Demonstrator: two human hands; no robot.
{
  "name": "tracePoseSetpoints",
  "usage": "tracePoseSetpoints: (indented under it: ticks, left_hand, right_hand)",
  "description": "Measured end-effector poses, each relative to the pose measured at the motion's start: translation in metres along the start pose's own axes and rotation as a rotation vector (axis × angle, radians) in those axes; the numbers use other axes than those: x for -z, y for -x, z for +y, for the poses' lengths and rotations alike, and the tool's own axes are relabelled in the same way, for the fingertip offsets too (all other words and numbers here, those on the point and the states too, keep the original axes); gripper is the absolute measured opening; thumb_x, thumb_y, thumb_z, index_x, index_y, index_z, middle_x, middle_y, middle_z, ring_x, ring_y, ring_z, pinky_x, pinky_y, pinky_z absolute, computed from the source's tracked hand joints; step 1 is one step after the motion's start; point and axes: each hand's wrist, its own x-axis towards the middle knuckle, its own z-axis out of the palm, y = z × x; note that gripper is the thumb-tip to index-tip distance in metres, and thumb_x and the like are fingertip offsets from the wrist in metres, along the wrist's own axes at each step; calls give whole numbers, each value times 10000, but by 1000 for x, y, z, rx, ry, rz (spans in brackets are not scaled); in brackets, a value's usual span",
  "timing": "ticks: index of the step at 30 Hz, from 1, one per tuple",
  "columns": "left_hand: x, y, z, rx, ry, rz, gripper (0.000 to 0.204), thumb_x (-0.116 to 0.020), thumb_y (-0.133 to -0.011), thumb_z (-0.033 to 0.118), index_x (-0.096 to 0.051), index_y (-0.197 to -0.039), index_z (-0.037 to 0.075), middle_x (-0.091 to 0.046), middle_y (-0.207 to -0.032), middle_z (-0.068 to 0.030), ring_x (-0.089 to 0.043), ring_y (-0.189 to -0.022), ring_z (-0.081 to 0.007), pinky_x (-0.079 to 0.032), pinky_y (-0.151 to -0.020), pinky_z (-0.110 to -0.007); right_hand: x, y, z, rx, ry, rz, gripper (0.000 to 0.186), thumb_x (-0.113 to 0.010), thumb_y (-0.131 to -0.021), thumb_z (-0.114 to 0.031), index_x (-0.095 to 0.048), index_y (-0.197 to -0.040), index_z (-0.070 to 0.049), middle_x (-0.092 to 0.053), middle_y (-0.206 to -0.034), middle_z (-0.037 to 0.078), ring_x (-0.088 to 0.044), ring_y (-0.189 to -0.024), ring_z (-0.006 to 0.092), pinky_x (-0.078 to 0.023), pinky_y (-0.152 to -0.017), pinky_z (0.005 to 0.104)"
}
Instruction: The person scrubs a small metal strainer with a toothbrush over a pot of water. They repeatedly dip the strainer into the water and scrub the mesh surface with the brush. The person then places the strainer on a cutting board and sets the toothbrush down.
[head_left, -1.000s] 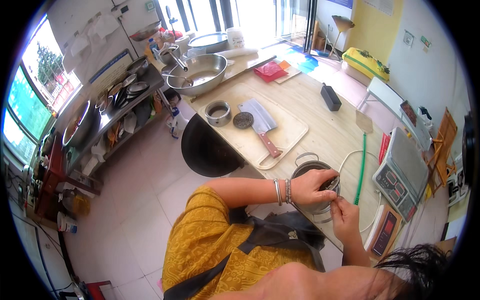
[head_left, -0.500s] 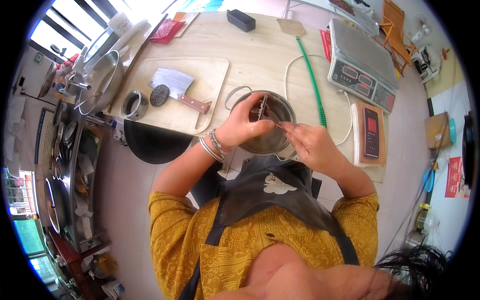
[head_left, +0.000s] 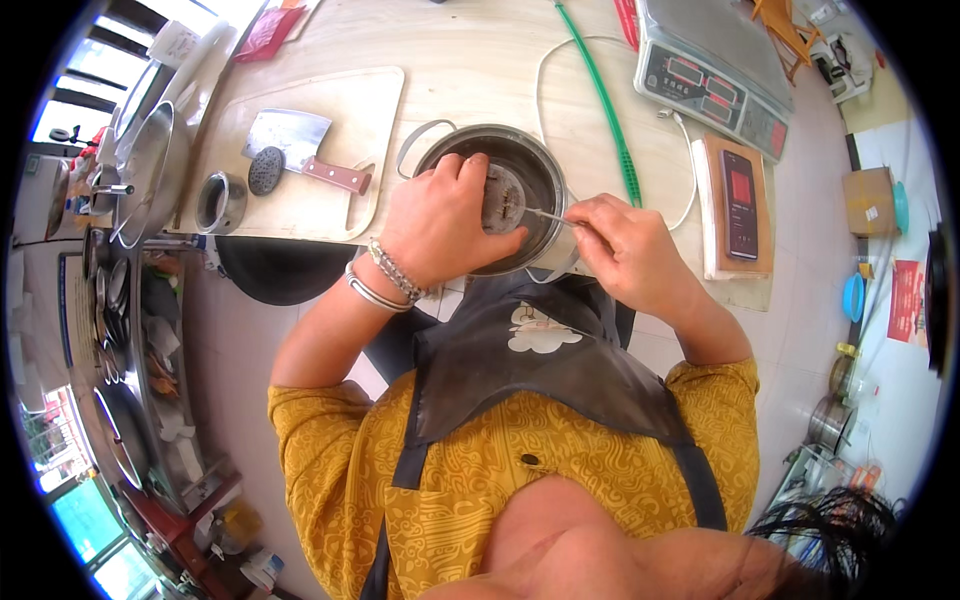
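Note:
My left hand (head_left: 440, 225) grips a small round grey perforated disc (head_left: 503, 199) and holds it tilted over a round metal pot (head_left: 535, 160) at the table's near edge. My right hand (head_left: 625, 250) pinches a thin metal pick (head_left: 547, 213), whose tip touches the disc's face. Bracelets circle my left wrist. A dark apron over a yellow patterned shirt fills the lower part of the view.
A wooden cutting board (head_left: 375, 120) to the left carries a cleaver (head_left: 295, 145), a second dark disc (head_left: 265, 170) and a metal ring (head_left: 222, 202). A weighing scale (head_left: 715, 65), a phone on a wooden block (head_left: 740, 200), a green strip (head_left: 600, 100) and a white cable lie to the right. A black stool (head_left: 270, 270) stands below the board.
The view has swung down and closer over the pot. My hands stay at the pot, the left holding the disc and the right working the pick against it.

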Motion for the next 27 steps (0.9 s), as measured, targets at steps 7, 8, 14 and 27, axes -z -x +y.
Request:
tracePoseSetpoints:
  ticks: [7, 8, 14, 27]
  left_hand:
    - [1, -4, 5, -12, -13, -65, 746, -785, -677, 475, -575, -1203, -11, -642, -992, -200, -664, -862, -364, -543, -745, -418]
    - [2, -3, 5, -13, 2, -58, 748, -787, -676, 472, -574, -1206, -13, -643, -997, -203, -664, -870, -365, -543, -751, -417]
    - [4, -2, 2, -15, 36, -46, 761, -793, -672, 460, -571, -1219, -21, -644, -1014, -210, -660, -893, -368, -540, -774, -411]
    - [3, 1, -7, -108, 164, -24, 864, -812, -668, 392, -468, -1326, -51, -631, -1122, -262, -633, -1009, -400, -521, -859, -426]
  right_hand:
    - [-10, -8, 7, 158, 157, -16, 142, -691, -804, 1, -645, -936, 25, -596, -942, 115, -663, -704, 275, -532, -591, 361]
    - [-10, -10, 10, 141, 189, 14, 142, -692, -804, 0, -645, -935, 28, -596, -938, 116, -661, -701, 278, -532, -589, 362]
    - [-13, -8, 8, 212, 156, 32, 104, -687, -828, -27, -641, -900, 31, -593, -913, 118, -650, -679, 288, -521, -570, 365]
    - [-6, -25, 12, 213, 523, 88, 86, -673, -797, -17, -629, -868, 5, -584, -876, 94, -630, -756, 264, -516, -642, 362]
